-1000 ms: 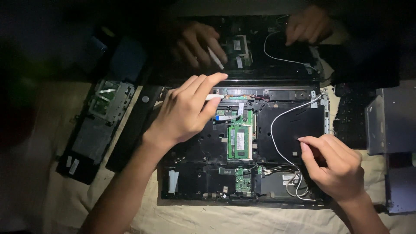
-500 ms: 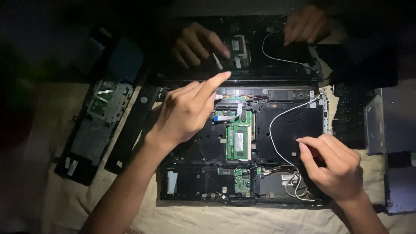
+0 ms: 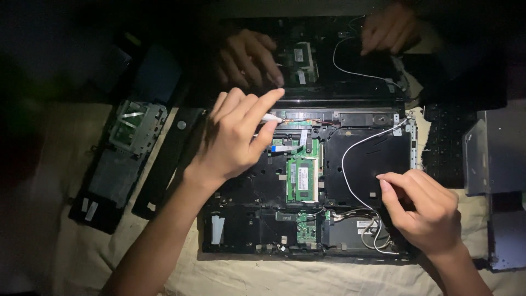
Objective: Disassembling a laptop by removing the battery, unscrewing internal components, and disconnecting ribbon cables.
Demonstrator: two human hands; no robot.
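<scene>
Count: two opened laptop chassis, four hands, two white cables, two green circuit boards in the near unit. The near laptop base [image 3: 257,192] fills the centre and lower middle of the frame — matte black plastic, ribbed and compartmented, resting on a creased pale cloth [image 3: 274,277]. The left hand [image 3: 238,137], just left of centre, pinches a slim white pen-like tool [image 3: 270,117] between thumb and extended index finger; its tip sits at the chassis' upper edge. Just right of it, one upright rectangular green memory board [image 3: 302,178]; below that, one smaller green card [image 3: 307,227]. The right hand [image 3: 424,211], at lower right, is curled with thumb and index fingertip pressed together over the black bay; whether it pinches the thin white cable [image 3: 350,159] that loops there I cannot tell. At the top of the frame, a second open laptop [image 3: 350,60] with its own white wire [image 3: 356,71] — another person's two hands [image 3: 249,57] rest on it. At left lie one black panel with a metallic bracket [image 3: 118,159] and one narrow black strip [image 3: 167,161]; at right, grey metal drive cases [image 3: 496,159].
</scene>
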